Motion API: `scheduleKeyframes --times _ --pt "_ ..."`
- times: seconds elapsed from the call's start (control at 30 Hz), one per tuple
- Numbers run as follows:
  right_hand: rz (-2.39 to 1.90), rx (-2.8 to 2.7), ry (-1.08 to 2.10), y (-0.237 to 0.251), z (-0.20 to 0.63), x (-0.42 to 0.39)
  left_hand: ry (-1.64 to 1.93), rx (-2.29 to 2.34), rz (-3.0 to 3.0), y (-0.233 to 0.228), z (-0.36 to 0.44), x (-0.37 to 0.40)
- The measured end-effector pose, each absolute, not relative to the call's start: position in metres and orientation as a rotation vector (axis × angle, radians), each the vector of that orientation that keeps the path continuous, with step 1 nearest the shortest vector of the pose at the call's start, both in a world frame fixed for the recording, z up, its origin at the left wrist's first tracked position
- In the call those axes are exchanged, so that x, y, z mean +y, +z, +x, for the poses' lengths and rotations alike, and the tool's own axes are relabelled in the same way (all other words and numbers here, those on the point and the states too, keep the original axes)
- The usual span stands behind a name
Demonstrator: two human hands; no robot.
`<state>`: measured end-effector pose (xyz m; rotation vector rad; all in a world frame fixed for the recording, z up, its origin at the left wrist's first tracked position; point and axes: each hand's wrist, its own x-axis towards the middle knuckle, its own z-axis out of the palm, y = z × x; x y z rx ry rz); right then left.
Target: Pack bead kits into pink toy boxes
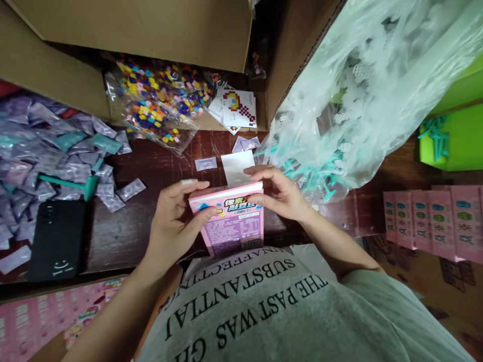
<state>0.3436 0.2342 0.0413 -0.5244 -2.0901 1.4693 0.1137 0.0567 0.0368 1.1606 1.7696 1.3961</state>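
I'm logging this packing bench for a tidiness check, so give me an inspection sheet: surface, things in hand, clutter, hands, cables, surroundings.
Surface: dark red-brown wooden table, scratched, largely covered.
Things in hand: pink box held upright at the table's near edge; white flap sticks up from its top.
Clutter: pile of small lilac sachets, teal tool, black phone, bag of coloured pixel tiles, pattern cards.
Hands: left hand grips the box's left side; right hand pinches its top right edge.
Cables: nothing seen.
Surroundings: cardboard cartons, clear plastic bag of teal and white parts, stacked pink boxes, green bin.
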Motion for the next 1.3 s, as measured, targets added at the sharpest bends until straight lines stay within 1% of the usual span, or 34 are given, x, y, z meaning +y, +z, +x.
scheduleKeyframes --times 0.13,0.37,0.57,0.7,0.8,0.97,1.07,1.13,1.23,1.3 --pt "-0.473 -2.121 1.390 0.044 0.337 0.227 1.436 1.746 1.205 0.034 0.110 0.051" --pt "-0.374 -2.165 1.388 0.051 0.321 0.217 1.481 1.701 1.165 0.021 0.097 0.037" --pt "-0.552 -2.233 1.206 0.037 0.304 0.209 1.527 1.774 1.073 0.010 0.089 0.030" --pt "-0.512 -2.194 1.184 0.033 0.299 0.201 1.580 1.867 1.132 0.003 0.093 0.029" --pt "-0.465 -2.173 1.165 0.036 0.299 0.197 1.600 1.851 1.161 0.000 0.094 0.028" --pt "-0.389 -2.179 1.204 0.035 0.300 0.194 1.542 1.823 1.110 -0.003 0.092 0.032" --pt "-0.450 -2.259 1.214 0.031 0.300 0.208 1.551 1.809 1.054 -0.006 0.091 0.033" --pt "-0.529 -2.348 1.153 0.028 0.297 0.230 1.601 1.862 1.035 -0.011 0.086 0.031" --pt "-0.708 -2.628 0.962 0.026 0.283 0.273 1.609 2.049 1.020 -0.017 0.066 0.026" --pt "-0.811 -2.915 0.814 0.026 0.269 0.294 1.506 2.139 1.079 -0.017 0.046 0.028"
